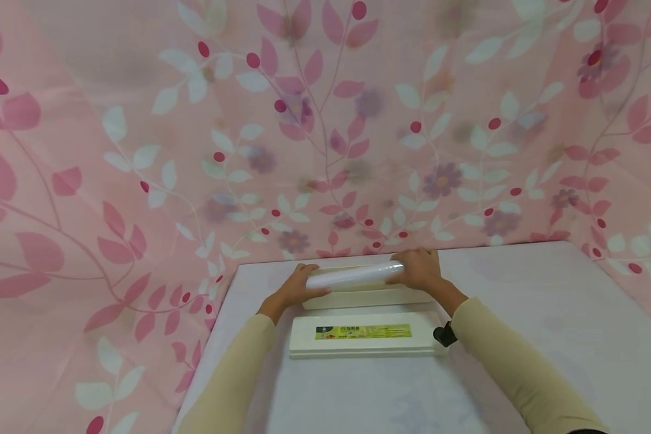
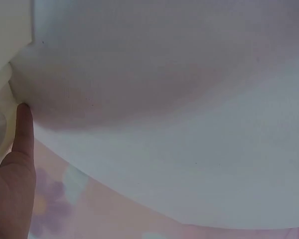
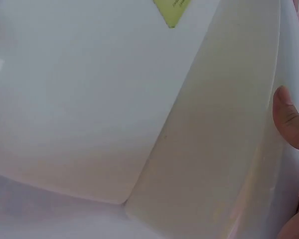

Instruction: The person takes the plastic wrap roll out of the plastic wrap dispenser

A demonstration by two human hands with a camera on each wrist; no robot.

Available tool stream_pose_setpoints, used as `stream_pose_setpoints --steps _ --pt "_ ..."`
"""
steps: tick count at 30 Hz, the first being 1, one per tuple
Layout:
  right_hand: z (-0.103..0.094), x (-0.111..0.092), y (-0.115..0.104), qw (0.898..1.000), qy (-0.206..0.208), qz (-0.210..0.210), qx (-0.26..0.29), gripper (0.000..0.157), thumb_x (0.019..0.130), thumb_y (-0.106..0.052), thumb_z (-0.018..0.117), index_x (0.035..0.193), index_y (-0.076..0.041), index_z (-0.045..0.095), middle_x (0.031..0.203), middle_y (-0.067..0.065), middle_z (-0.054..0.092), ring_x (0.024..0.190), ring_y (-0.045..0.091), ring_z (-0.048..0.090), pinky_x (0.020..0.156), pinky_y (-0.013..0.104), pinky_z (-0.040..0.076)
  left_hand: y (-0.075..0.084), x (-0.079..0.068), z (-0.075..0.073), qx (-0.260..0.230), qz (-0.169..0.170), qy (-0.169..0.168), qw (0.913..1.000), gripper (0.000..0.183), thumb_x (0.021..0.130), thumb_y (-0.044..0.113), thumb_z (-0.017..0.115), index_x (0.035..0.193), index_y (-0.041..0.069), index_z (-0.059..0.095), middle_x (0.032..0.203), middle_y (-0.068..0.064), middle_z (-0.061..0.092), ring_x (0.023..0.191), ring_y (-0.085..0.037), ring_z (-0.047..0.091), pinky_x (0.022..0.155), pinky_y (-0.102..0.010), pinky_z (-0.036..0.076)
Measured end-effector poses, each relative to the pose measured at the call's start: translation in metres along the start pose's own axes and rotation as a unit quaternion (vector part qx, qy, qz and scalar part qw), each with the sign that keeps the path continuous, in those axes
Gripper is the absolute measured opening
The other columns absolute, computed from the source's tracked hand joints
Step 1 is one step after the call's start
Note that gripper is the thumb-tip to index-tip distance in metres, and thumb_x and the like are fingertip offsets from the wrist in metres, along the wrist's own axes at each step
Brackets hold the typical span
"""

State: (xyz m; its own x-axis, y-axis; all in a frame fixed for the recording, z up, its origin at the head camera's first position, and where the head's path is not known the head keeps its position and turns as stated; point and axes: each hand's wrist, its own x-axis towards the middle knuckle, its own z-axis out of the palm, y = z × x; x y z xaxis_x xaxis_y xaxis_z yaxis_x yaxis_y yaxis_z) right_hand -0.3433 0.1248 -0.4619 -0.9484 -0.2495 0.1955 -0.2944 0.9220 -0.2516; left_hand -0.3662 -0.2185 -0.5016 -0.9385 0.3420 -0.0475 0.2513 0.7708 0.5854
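Observation:
A roll of clear plastic film (image 1: pixel 355 276) lies slightly tilted over a long white open box (image 1: pixel 369 298), its right end a little higher. My left hand (image 1: pixel 298 286) holds the roll's left end, and my right hand (image 1: pixel 420 268) grips its right end. In the left wrist view, a finger and part of the left hand (image 2: pixel 12 184) show at the left edge, by the box. The right wrist view has the right thumb and part of the right hand (image 3: pixel 294 129) beside the box's pale wall (image 3: pixel 204 124).
In front of the box lies a flat white lid (image 1: pixel 369 348) with a yellow-green printed label (image 1: pixel 363 332). Both stand on a table with a pale cover (image 1: pixel 542 313). Pink floral cloth (image 1: pixel 325 150) hangs behind the table and along its sides.

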Motion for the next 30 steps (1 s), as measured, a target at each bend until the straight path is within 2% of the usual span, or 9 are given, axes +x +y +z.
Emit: stream_pose_setpoints --steps 4,8,13,17,20,24,30 --pt "-0.007 -0.003 0.005 1.0 0.009 0.001 0.013 0.061 0.072 -0.054 0.083 0.119 -0.017 0.072 0.108 0.004 0.074 0.101 0.032 0.058 0.088 0.053 0.034 0.0 -0.001 0.0 -0.007 0.003 0.003 1.0 0.085 0.08 0.055 0.076 0.146 0.013 0.043 0.138 -0.013 0.043 0.111 -0.026 0.051 0.101 -0.048 0.047" --pt "-0.009 -0.006 0.014 0.999 0.013 0.017 0.027 0.063 0.07 -0.053 0.084 0.121 -0.017 0.071 0.106 0.005 0.074 0.1 0.032 0.058 0.087 0.053 0.034 -0.002 -0.003 0.002 -0.014 0.004 0.002 0.9999 0.087 0.079 0.055 0.076 0.147 0.011 0.042 0.14 -0.012 0.042 0.118 -0.028 0.05 0.106 -0.051 0.043" --pt "-0.015 -0.01 0.024 0.998 0.039 0.035 0.039 0.062 0.067 -0.051 0.087 0.117 -0.017 0.072 0.103 0.008 0.074 0.097 0.034 0.059 0.087 0.055 0.034 -0.002 -0.005 0.003 -0.011 -0.003 0.004 0.9999 0.092 0.078 0.058 0.076 0.149 0.012 0.039 0.143 -0.011 0.041 0.124 -0.029 0.048 0.111 -0.052 0.039" --pt "-0.019 -0.014 0.029 0.997 0.046 0.046 0.049 0.067 0.066 -0.054 0.086 0.119 -0.016 0.072 0.105 0.01 0.073 0.096 0.034 0.06 0.082 0.054 0.038 -0.002 -0.005 0.002 -0.009 -0.007 0.006 0.9999 0.089 0.079 0.058 0.076 0.148 0.015 0.04 0.145 -0.012 0.04 0.126 -0.03 0.047 0.111 -0.052 0.039" --pt "-0.021 -0.018 0.032 0.996 0.042 0.056 0.058 0.071 0.066 -0.055 0.085 0.123 -0.015 0.07 0.108 0.012 0.072 0.093 0.032 0.061 0.075 0.05 0.043 -0.002 -0.004 0.002 -0.017 -0.011 0.005 0.9998 0.088 0.078 0.059 0.076 0.147 0.016 0.041 0.144 -0.013 0.04 0.124 -0.031 0.048 0.111 -0.053 0.039" --pt "-0.025 -0.024 0.032 0.996 0.043 0.052 0.066 0.071 0.067 -0.053 0.086 0.124 -0.013 0.07 0.113 0.014 0.071 0.093 0.033 0.061 0.069 0.045 0.045 -0.002 -0.003 0.003 -0.025 -0.016 0.003 0.9996 0.089 0.076 0.061 0.076 0.146 0.018 0.041 0.144 -0.01 0.04 0.124 -0.03 0.048 0.111 -0.053 0.039" --pt "-0.03 -0.032 0.033 0.995 0.046 0.041 0.079 0.068 0.069 -0.05 0.085 0.121 -0.011 0.069 0.12 0.014 0.069 0.102 0.036 0.06 0.075 0.053 0.047 -0.004 -0.002 0.005 -0.035 -0.016 -0.002 0.9993 0.089 0.077 0.061 0.075 0.148 0.02 0.039 0.147 -0.008 0.037 0.127 -0.03 0.045 0.112 -0.054 0.037"
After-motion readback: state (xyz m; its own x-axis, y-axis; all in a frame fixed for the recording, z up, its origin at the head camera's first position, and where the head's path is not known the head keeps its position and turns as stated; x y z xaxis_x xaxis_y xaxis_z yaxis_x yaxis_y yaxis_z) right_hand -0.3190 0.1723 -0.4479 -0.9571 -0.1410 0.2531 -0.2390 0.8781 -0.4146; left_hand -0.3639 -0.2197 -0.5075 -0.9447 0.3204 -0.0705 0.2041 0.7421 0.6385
